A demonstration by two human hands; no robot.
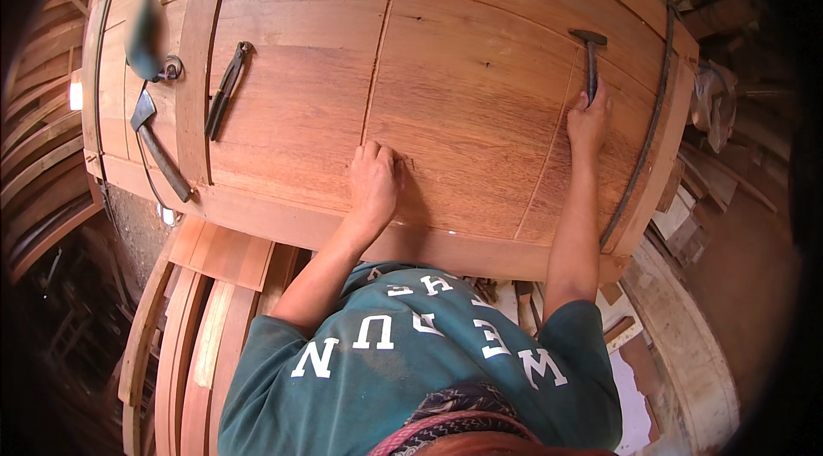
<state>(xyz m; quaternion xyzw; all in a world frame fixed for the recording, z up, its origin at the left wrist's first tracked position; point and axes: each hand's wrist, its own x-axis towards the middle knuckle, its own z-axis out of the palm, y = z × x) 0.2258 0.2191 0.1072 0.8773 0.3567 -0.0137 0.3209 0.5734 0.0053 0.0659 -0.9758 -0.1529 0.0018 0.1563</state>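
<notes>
We see a hammer (591, 60) in the right hand (589, 124) and a bunched left hand (375, 182) at a wooden panel (480, 126).
Our right hand closes around the handle, the hammer's head beyond its knuckles, over the panel. Well to its left, our left hand curls its fingers near the lower end of a groove (378, 70); we cannot tell whether it pinches anything. Up and left of that hand lie pincers (226, 89); farther left, past a rail (199, 62), a hatchet (165, 158).
</notes>
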